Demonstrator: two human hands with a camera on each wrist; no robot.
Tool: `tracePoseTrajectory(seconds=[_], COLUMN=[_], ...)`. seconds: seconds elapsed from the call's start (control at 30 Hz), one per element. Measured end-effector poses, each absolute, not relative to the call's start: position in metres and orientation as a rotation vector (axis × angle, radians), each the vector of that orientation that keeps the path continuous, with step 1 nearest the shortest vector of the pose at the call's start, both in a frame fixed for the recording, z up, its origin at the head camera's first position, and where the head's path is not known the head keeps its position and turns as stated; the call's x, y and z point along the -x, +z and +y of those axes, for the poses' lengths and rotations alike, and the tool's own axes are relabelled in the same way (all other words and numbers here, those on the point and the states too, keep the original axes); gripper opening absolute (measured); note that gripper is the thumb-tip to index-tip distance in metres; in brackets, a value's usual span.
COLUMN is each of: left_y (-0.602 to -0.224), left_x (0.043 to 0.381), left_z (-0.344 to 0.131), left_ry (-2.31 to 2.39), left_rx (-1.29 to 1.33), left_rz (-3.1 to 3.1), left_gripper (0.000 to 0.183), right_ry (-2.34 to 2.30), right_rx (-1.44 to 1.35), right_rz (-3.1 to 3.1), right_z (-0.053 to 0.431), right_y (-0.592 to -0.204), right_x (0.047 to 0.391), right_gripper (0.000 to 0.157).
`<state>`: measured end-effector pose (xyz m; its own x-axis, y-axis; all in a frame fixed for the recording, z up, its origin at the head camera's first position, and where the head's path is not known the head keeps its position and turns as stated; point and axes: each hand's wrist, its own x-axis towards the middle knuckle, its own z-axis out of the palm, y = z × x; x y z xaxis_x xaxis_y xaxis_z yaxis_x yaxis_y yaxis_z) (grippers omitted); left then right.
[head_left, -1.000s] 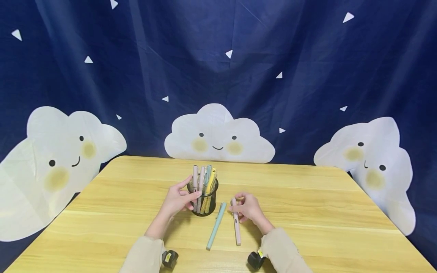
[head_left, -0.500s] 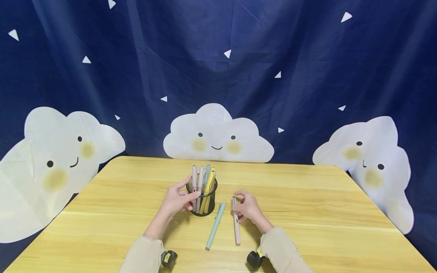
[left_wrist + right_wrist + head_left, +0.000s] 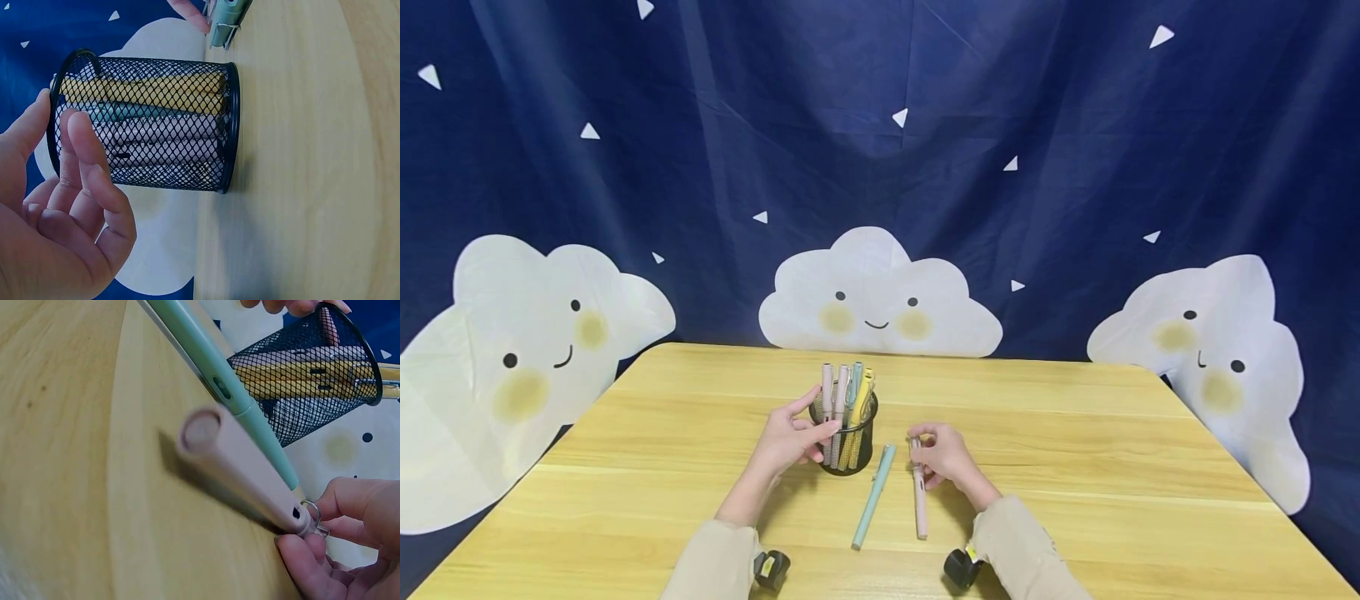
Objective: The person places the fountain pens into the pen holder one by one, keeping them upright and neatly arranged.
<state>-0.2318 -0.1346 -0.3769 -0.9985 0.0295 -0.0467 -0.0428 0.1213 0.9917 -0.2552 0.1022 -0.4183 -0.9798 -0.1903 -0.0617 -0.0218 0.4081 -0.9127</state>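
A black mesh pen holder (image 3: pixel 867 446) stands upright on the table, with pale pink, blue-green and yellow pens in it. My left hand (image 3: pixel 786 439) grips its rim from the left; in the left wrist view the other fingers (image 3: pixel 112 206) curl beside the mesh. To the right, my right hand (image 3: pixel 946 454) pinches a pale pink pen (image 3: pixel 921 504) near its clip end. That pen points toward me, and its far end is hidden by the fingers. In the right wrist view the pen's blunt end (image 3: pixel 201 430) looms close to the camera.
A mint-green pen (image 3: pixel 874 497) lies on the wooden table (image 3: pixel 1075 467) between the holder and the pink pen. Behind the table hangs a dark blue curtain (image 3: pixel 1060 208) with clouds. A small black device (image 3: pixel 771 570) sits at each wrist.
The right fingers have shifted slightly on the far end of the pink pen, covering more of it. The left hand and pen holder keep their places; the head view has moved a little.
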Motion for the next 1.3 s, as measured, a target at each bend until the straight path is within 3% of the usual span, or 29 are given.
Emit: tracePoseTrajectory(seconds=[0.27,0.7,1.3], left_y=[-0.3760,-0.3778,-0.3790], left_x=[0.2312,0.2323,0.2328], left_z=[-0.1337,-0.1343,-0.1342], left_ry=[2.033,2.025,2.026], left_rx=[0.027,0.020,0.018], left_rz=[2.332,2.339,2.338], left_gripper=[0.073,0.073,0.073], right_ry=[-1.623,-1.623,-1.791], right_rx=[0.212,0.194,0.186], right_rz=[2.503,2.503,2.267], right_z=[0.1032,0.1021,0.1051], right_y=[-0.4182,-0.4147,-0.4118], right_x=[0.2561,0.2547,0.2550], right_gripper=[0.036,0.024,0.033])
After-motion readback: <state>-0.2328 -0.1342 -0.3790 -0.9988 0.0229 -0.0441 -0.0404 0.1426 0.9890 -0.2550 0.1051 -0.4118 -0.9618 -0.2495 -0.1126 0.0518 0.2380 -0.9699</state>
